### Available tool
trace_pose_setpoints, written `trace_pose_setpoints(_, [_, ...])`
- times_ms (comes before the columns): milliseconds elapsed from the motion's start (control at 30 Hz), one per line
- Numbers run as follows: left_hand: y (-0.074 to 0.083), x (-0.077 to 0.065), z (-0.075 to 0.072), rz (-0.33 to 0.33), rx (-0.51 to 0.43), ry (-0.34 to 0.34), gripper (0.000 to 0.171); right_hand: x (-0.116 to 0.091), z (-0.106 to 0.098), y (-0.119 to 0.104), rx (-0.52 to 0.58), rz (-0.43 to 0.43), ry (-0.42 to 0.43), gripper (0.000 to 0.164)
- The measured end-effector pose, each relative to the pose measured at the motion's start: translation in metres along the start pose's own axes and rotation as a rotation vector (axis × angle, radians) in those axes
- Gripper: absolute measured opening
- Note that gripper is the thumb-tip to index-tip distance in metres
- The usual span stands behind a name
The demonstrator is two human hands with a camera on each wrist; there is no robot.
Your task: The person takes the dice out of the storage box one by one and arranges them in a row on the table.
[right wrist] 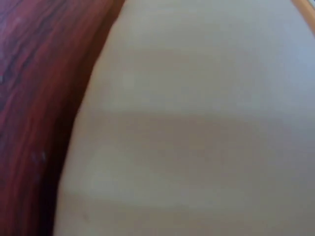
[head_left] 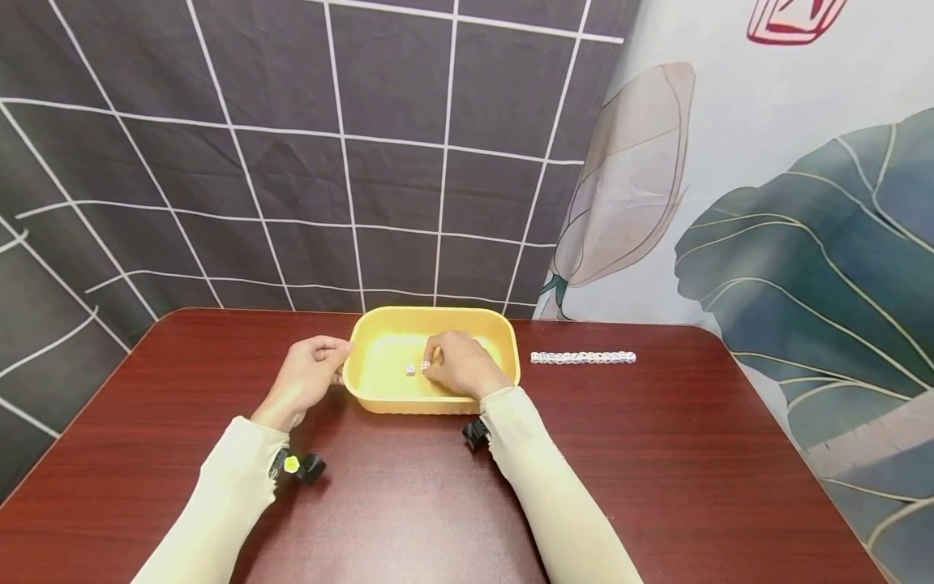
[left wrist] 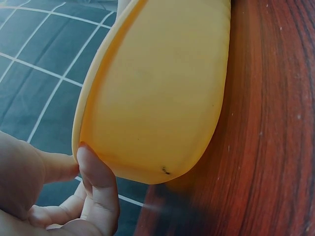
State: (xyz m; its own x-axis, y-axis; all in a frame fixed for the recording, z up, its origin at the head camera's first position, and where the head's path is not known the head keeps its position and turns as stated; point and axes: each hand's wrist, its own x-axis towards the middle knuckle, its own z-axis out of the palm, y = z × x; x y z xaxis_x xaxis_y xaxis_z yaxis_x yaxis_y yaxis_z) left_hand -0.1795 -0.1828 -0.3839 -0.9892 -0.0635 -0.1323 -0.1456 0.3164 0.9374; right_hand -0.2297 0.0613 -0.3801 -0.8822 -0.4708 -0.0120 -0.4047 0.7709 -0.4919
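Observation:
A yellow plastic basin [head_left: 394, 405] stands at the back middle of the table. My left hand [head_left: 310, 375] pinches its left rim between thumb and finger, which the left wrist view shows close up, with the basin's wall [left wrist: 157, 98] beside the fingers. Inside the basin, my right hand [head_left: 463, 363] reaches down and pinches a small white die [head_left: 426, 366] at its fingertips. Just left of that, another white die [head_left: 410, 370] lies on the basin floor. Only the basin's blurred outer wall [right wrist: 187, 128] fills most of the right wrist view; the right hand is hidden there.
To the right of the basin, a straight row of white dice [head_left: 584, 358] lies on the dark red wooden table [head_left: 700, 454]. Behind the table hang a dark grid-patterned cloth [head_left: 394, 186] and a leaf-printed cloth [head_left: 803, 259].

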Motion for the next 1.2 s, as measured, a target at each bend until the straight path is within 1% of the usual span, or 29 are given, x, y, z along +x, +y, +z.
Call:
trace_pose_setpoints(200, [0.000,-0.001,-0.001,-0.007,0.003,-0.002,0.036,-0.004,-0.010,0.000,0.021,0.035,-0.015,0.004])
trace_pose_setpoints(300, [0.000,-0.001,-0.001,-0.007,0.001,-0.001,0.035,-0.005,-0.015,-0.001,0.036,0.037,-0.018,0.005])
trace_pose_setpoints(533, [0.000,0.000,-0.001,0.008,-0.024,-0.001,0.034,-0.006,-0.026,0.000,0.053,-0.013,-0.004,0.007])
trace_pose_setpoints(667, [0.001,-0.001,-0.001,0.004,-0.011,0.000,0.034,-0.007,-0.033,0.003,0.064,-0.040,-0.005,0.007])
trace_pose_setpoints(900, [0.001,-0.001,0.001,-0.006,-0.011,0.002,0.034,-0.016,-0.052,0.011,0.039,-0.033,0.059,0.007])
trace_pose_setpoints(1200, [0.001,-0.001,0.001,-0.003,-0.013,0.003,0.034,-0.024,-0.068,0.021,0.052,-0.047,0.101,0.005])
